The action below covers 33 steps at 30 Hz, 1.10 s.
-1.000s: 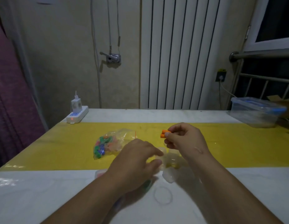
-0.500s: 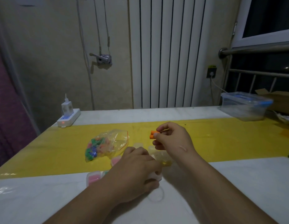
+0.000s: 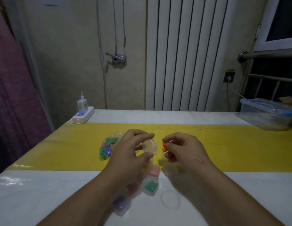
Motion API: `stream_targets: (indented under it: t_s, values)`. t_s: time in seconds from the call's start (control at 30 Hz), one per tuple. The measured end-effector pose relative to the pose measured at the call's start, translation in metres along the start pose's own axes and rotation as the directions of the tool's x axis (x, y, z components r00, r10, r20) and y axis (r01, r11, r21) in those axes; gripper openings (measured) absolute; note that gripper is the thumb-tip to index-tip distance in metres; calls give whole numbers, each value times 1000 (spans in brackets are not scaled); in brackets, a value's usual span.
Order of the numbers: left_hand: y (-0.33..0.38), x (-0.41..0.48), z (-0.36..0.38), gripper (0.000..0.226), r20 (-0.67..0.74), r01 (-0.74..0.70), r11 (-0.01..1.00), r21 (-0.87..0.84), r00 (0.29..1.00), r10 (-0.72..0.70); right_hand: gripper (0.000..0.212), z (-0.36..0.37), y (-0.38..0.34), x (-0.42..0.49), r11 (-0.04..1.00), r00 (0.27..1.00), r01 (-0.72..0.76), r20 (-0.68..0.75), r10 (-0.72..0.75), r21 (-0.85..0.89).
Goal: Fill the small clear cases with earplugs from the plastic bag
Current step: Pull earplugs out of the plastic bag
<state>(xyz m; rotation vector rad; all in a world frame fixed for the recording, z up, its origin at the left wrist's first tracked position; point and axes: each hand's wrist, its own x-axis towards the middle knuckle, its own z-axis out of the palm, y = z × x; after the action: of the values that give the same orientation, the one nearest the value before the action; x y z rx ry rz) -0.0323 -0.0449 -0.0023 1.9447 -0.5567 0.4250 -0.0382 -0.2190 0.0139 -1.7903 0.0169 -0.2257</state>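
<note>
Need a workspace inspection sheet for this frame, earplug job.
Surface: white table with a yellow strip across it.
Job's things: bag of earplugs on the strip; filled cases nearer the person.
Clutter: clear storage box, far right.
Hands: left hand holds a clear case; right hand pinches orange earplugs beside it, not inside.
Cables: charger in power strip, far left; white cable from wall socket.
Surroundings: radiator, purple curtain; dim light.
</note>
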Motion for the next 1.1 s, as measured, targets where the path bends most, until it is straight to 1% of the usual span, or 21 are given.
stream_targets:
  t_s: [0.07, 0.13, 0.23, 0.3, 0.33, 0.4, 0.43, 0.47, 0.53, 0.6, 0.7, 0.8, 0.83, 0.9, 0.97, 1.0, 1.03, 1.07, 1.1]
  values:
    - [-2, 2, -5, 55, -19, 19, 999, -31, 1000, -19, 22, 5, -2, -6, 999, 997, -31, 74, 30, 20]
    - [-3, 3, -7, 52, -27, 26, 999, -35, 999, -27, 22, 9, -6, -11, 995, 991, -72, 115, 64, 65]
    - [-6, 2, -7, 54, -4, 48, 999, -9, 999, -48, 14, 15, -11, -20, 965, 977, -156, 175, 120, 212]
    - [-7, 1, -6, 58, 25, 70, 998, -1, 997, -69, 12, 17, -14, -25, 942, 972, -181, 195, 129, 282]
    - [-8, 1, -5, 59, 35, 78, 997, 4, 996, -78, 12, 18, -13, -25, 956, 977, -155, 184, 111, 248]
    - [-8, 0, -4, 59, 35, 68, 998, 15, 997, -68, 11, 18, -8, -23, 999, 990, -34, 137, 31, 17]
    - [-8, 0, -4, 58, 25, 54, 998, 8, 998, -54, 12, 18, -6, -20, 995, 994, 24, 112, -13, -99]
    - [-7, 0, -5, 56, 14, 46, 999, -17, 999, -46, 13, 19, -4, -19, 982, 995, 64, 85, -49, -179]
    - [-6, 1, -7, 48, 13, 57, 996, -68, 998, -56, 15, 18, -2, -16, 964, 993, 121, 37, -116, -238]
    - [-6, 2, -8, 37, 26, 82, 994, -71, 996, -81, 11, 17, 0, -14, 947, 986, 165, 23, -165, -277]
    - [-9, 3, -8, 19, 25, 119, 988, -100, 993, -117, 7, 17, -1, -14, 950, 989, 148, 34, -144, -273]
    - [-9, 3, -7, 15, 21, 134, 976, -170, 991, -133, 12, 14, -2, -12, 976, 996, 91, 1, -92, -197]
    - [-10, 4, -6, 17, 7, 133, 974, -181, 991, -134, 10, 13, -3, -11, 989, 998, 62, -11, -64, -137]
    - [-11, 5, -7, 19, -27, 122, 974, -191, 991, -130, 13, 13, -3, -10, 1000, 1000, -17, -10, 17, 14]
    - [-10, 4, -7, 20, -36, 110, 976, -188, 992, -119, 14, 16, -6, -15, 978, 992, -120, 48, 113, 170]
    - [-10, 4, -7, 21, -32, 106, 977, -184, 993, -114, 19, 19, -6, -18, 957, 985, -166, 85, 150, 238]
    - [-11, 4, -6, 23, -26, 103, 979, -175, 994, -109, 22, 21, -8, -22, 940, 980, -192, 112, 167, 282]
    - [-11, 4, -5, 24, -16, 99, 981, -169, 995, -103, 21, 22, -8, -24, 937, 980, -187, 124, 157, 296]
    - [-12, 4, -5, 26, -3, 95, 982, -165, 995, -97, 17, 22, -8, -25, 950, 984, -160, 115, 134, 268]
